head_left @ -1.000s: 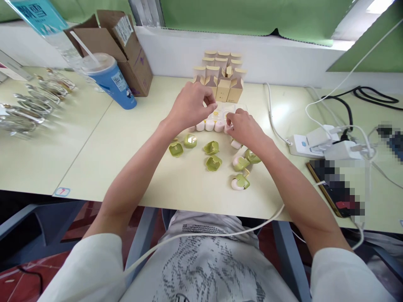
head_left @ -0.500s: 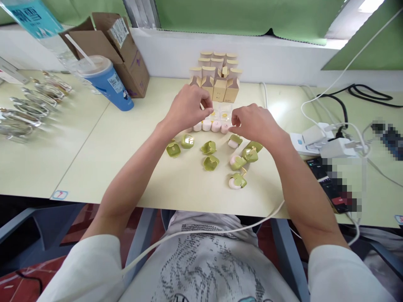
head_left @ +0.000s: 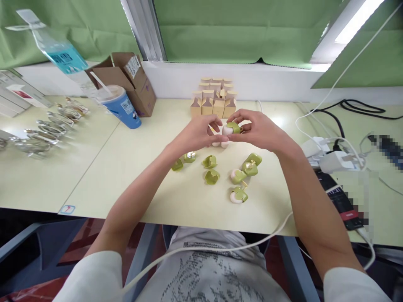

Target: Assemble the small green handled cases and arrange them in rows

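A: Where is the piece?

B: Up between the hands, above the table (head_left: pixel 189 205), closer to its far edge than its near one. The right hand (head_left: pixel 256 131) has the piece (head_left: pixel 233 127) pinched between fingers and thumb.

A: How does it lie in that grip?

B: On its side, green cap (head_left: pixel 234 126) toward the right hand, white end (head_left: pixel 226 131) pointing left. Its long axis runs roughly along the table's near edge, with the cap end tilted slightly higher.

A: And the left hand?

B: The left hand (head_left: pixel 200 132) is just beside the white end, at about the same height in view. Its thumb and fingers are parted, facing the piece. I cannot tell whether the thumb tip touches it.

A: So which hand is nearer?

B: The right, since it grips it. The left faces the opposite end.

A: What else is close?

B: White balls (head_left: pixel 224 144) just below the hands, partly hidden. Boxes (head_left: pixel 218 108) stand behind, at the far edge. Two loose caps (head_left: pixel 212 177) lie toward the near edge.
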A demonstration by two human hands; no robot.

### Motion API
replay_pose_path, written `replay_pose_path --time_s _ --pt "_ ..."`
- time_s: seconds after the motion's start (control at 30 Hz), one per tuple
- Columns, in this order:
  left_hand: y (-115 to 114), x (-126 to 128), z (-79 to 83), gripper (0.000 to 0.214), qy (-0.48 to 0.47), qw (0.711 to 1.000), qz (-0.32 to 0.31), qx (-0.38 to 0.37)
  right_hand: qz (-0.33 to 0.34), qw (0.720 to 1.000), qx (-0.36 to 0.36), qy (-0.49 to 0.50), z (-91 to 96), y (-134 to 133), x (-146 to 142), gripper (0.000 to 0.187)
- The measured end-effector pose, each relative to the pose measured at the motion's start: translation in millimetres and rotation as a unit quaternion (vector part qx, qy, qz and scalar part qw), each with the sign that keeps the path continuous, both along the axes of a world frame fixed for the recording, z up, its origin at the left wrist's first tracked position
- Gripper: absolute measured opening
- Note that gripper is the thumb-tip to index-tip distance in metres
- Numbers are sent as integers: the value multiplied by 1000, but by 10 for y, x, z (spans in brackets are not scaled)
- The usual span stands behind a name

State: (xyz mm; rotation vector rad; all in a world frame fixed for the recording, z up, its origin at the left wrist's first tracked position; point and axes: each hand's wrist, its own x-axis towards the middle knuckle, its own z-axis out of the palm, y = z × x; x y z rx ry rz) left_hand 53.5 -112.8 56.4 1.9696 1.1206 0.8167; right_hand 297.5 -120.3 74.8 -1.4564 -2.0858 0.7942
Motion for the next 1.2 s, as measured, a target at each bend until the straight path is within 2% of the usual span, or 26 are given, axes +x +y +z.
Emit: replay_pose_path --time_s 0.07,0.13,0.23,0.33,0.4,0.5,0.57,0.63,0.73,0.87,0.93,1.07,1.2 --pt "-49 47 7 32 -41 999 2 -19 -28 996 33 80 12 -56 -62 41" --pt "-67 67 6 26 -65 998 19 -7 -45 993 46 101 0 -96 -139 37" --pt "-49 46 6 18 -58 996 50 38 -49 989 20 138 -2 -121 -204 29" --pt "-33 25 12 21 -29 995 68 71 -60 982 -6 177 27 -128 -209 21" --pt "-46 41 13 20 -16 994 71 80 -78 984 1 159 48 -140 -216 14" --pt "-85 104 -14 24 1 990 74 117 -98 992 35 74 58 -174 -274 7" --pt "-103 148 -56 20 24 984 81 154 -98 993 58 -10 41 -191 -338 8" --pt "-106 178 -106 7 63 977 79 185 -89 988 78 -97 10 -186 -396 13" --pt "-88 193 -158 14 132 967 57 209 -73 980 91 -161 -32 -143 -420 18" --pt "-66 206 -156 12 144 966 44 212 -52 996 46 -58 -35 -88 -322 10" --pt "-62 228 -148 20 127 971 46 199 -46 999 16 -2 -36 -75 -265 11" --pt "-66 288 -158 47 119 975 61 179 -49 999 24 8 -83 -44 -223 15" --pt "-66 307 -160 56 120 977 64 166 -41 999 3 13 -144 7 -235 9"
